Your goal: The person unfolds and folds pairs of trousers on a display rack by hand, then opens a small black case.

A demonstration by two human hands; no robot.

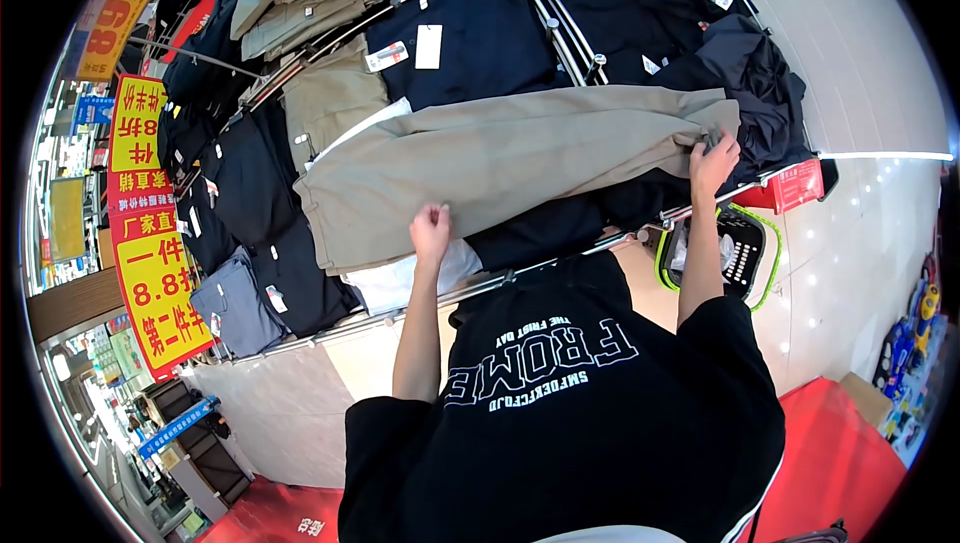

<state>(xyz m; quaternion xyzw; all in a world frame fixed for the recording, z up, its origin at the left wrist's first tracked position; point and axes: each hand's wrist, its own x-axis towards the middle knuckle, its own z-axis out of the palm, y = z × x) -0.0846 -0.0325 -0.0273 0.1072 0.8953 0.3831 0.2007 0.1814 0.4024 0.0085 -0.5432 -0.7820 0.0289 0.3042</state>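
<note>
A pair of khaki trousers [480, 158] lies stretched lengthwise over the piles of clothes, waistband at the left and leg ends at the right. My left hand [431, 233] is closed, pinching the near edge of the trousers not far from the waistband. At the far end my right hand [713, 161] grips the gathered leg hems. White cloth [415, 278] shows from under the trousers near my left forearm. Dark crumpled clothing [750, 78] lies just beyond my right hand.
Folded dark trousers [465, 38] with tags fill the rack, divided by metal rails [560, 23]. Grey folded trousers [232, 305] sit at the left corner. A black basket with a green rim [765, 288] stands below at right. Yellow-and-red price signs [155, 273] hang at left.
</note>
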